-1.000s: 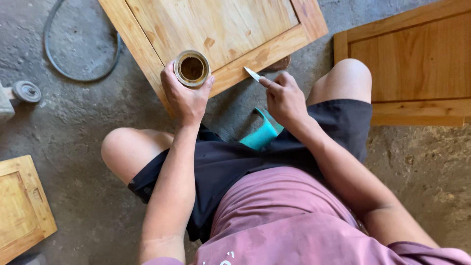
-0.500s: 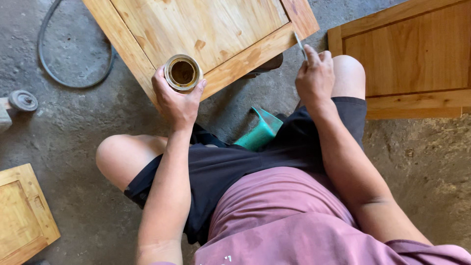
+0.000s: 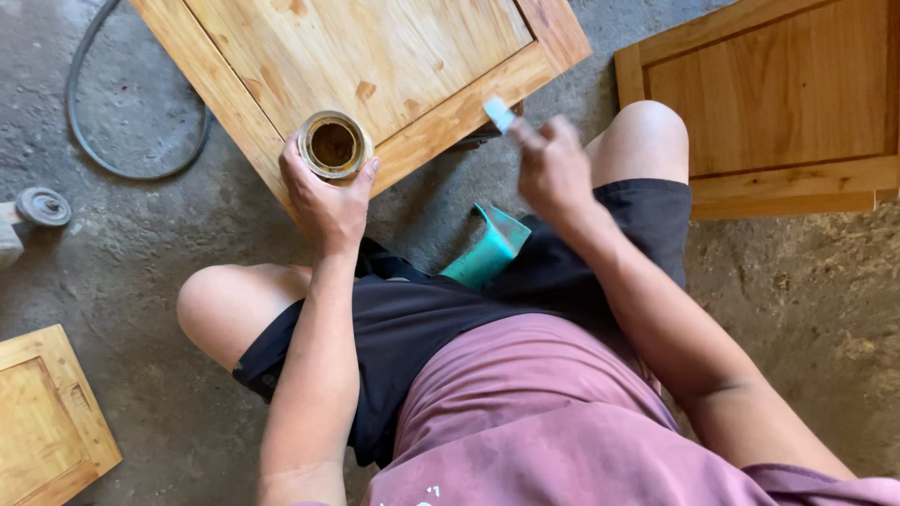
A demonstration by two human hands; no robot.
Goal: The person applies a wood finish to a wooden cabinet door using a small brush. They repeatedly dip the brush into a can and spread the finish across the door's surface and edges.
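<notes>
Squatting on a concrete floor (image 3: 141,281), small tin in one hand, thin blade in the other.

Nearest, bare knees and black shorts, a teal object (image 3: 487,248) on the floor between them. Left hand (image 3: 323,201) wrapped snugly around an open round tin (image 3: 334,144) of brown stuff, held over the near edge of the pale wooden panel (image 3: 375,56). Right hand (image 3: 553,169), blurred, pinched shut on a small flat blade (image 3: 499,113), just right of the tin, off the panel's corner. Farther right of the panel, a second, darker wooden panel (image 3: 778,103); left of it, a grey hose (image 3: 122,159).
</notes>
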